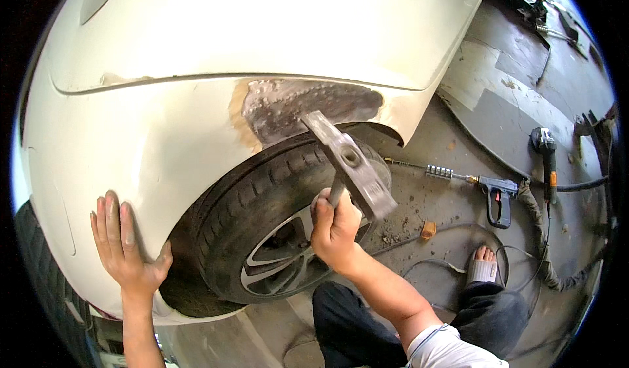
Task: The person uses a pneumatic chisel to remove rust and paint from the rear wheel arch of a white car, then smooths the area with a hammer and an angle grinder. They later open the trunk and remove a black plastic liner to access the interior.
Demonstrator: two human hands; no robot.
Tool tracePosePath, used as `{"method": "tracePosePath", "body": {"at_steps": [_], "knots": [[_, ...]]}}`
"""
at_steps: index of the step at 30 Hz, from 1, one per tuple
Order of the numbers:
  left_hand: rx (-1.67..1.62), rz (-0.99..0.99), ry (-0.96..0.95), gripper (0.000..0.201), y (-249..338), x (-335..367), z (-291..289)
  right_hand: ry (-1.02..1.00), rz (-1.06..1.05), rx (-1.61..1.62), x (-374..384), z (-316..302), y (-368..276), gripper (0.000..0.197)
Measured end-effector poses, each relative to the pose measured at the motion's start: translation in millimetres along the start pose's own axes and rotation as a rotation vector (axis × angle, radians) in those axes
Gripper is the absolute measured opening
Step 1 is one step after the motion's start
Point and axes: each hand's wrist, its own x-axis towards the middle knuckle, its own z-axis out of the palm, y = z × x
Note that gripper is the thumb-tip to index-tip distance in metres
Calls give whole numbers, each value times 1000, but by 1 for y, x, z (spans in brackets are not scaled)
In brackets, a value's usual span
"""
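My right hand [335,232] is closed round the handle of a metal hammer [350,158]. The hammer's long head hangs in front of the tyre [246,204], one end close to a bare, dented metal patch [308,109] above the wheel arch. Brownish, sanded edges surround that patch on the white car body panel [157,152]. My left hand [128,247] lies flat on the panel at the left of the wheel arch, fingers stretched upward and thumb at the arch's edge. It holds nothing.
On the floor at the right lie a gun-shaped tool [496,194] with a coiled spring on its rod and an angle grinder [545,148]. Cables and a thick wrapped hose [544,237] run past my foot [483,263]. An orange-brown lump [428,230] lies among dirt crumbs.
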Motion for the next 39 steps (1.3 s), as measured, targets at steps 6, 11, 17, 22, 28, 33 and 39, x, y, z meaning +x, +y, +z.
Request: {"method": "tracePosePath", "body": {"at_steps": [6,11,17,22,28,33,39], "knots": [[-20,6,-13,70,4,2,-1,-106,40,-36,-1,0,8,19],[-6,5,1,73,1,-1,1,-30,20,25,-4,3,3,18],[-4,2,-1,72,1,-3,0,59,-93,102,-11,8,6,14],[11,15,16,70,1,4,3,-18,-102,-100,-2,-1,5,15],[25,16,-37,69,5,-2,-3,70,183,16,0,-10,19,7],[6,15,-29,69,7,3,-5,230,177,57,14,-19,20,20],[26,15,-58,68,5,2,-4,297,218,142,15,-24,19,20]]}}
